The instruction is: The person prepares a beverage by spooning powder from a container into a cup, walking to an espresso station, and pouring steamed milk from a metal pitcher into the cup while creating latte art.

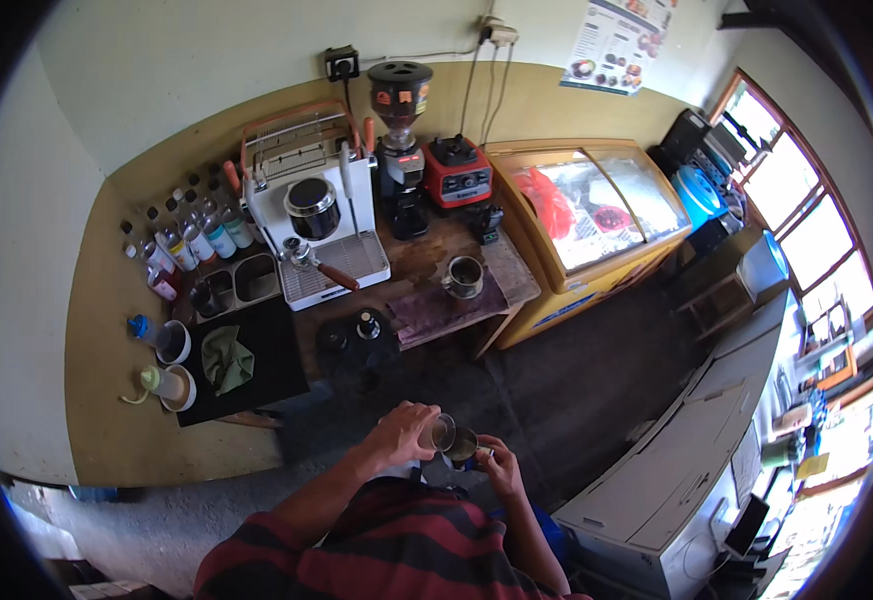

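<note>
My left hand (406, 430) grips a small clear cup (438, 432), tilted so that its rim leans towards a metal pitcher (462, 444). The pitcher is held by its handle in my right hand (502, 466), just right of the cup. Both are in front of my body, below the counter's edge. Whether liquid passes between them cannot be told. Ahead stands a white espresso machine (331, 225) with a wooden-handled portafilter (337, 276) over its drip tray. A metal-rimmed cup (466, 277) rests on a dark purple cloth (493, 298) at the counter's front.
A coffee grinder (400, 161) and a red blender base (457, 174) stand behind the counter. Bottles (196, 244), a small sink (256, 277), a green cloth (228, 360) and squeeze bottles (163, 384) are at left. At right are a yellow chest freezer (586, 289) and white cabinets (676, 480).
</note>
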`<state>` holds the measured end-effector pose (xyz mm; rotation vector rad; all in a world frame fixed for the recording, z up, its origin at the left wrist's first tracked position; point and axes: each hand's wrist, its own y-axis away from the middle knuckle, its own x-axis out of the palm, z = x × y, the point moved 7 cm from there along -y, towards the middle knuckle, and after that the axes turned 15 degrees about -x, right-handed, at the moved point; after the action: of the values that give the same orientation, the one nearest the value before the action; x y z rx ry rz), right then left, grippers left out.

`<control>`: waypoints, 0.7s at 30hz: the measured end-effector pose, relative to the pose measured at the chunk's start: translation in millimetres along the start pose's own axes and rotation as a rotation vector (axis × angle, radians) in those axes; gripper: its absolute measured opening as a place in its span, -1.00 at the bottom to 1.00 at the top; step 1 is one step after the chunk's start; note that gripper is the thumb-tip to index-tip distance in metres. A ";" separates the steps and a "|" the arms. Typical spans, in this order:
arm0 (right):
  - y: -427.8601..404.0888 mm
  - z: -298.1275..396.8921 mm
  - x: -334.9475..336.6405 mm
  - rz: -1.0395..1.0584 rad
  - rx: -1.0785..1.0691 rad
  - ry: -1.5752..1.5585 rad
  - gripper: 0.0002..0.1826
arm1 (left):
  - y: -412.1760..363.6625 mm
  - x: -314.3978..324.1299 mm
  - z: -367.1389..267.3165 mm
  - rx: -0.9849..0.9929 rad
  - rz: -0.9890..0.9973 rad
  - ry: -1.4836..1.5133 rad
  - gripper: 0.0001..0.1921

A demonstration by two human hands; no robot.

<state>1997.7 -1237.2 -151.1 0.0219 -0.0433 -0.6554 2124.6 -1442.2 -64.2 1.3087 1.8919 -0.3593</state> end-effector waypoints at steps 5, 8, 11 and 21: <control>65.1 -13.5 -10.8 -0.020 -0.075 0.083 -0.61 | 33.1 38.2 -27.1 0.011 0.051 -0.100 -0.13; 99.4 -19.7 -15.1 -0.060 -0.105 0.082 -0.63 | 50.1 57.1 -43.2 0.074 0.056 -0.193 -0.14; 126.2 -24.3 -21.7 -0.111 -0.099 0.065 -0.64 | 64.6 66.0 -60.1 0.141 0.029 -0.216 -0.16; 155.1 -26.8 -30.9 -0.146 -0.125 0.088 -0.67 | 83.9 81.8 -87.9 0.191 0.052 -0.344 -0.11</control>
<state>2068.9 -1095.2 -173.6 -0.0668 0.0847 -0.8010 2147.0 -1298.0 -51.1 1.3201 1.5612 -0.7058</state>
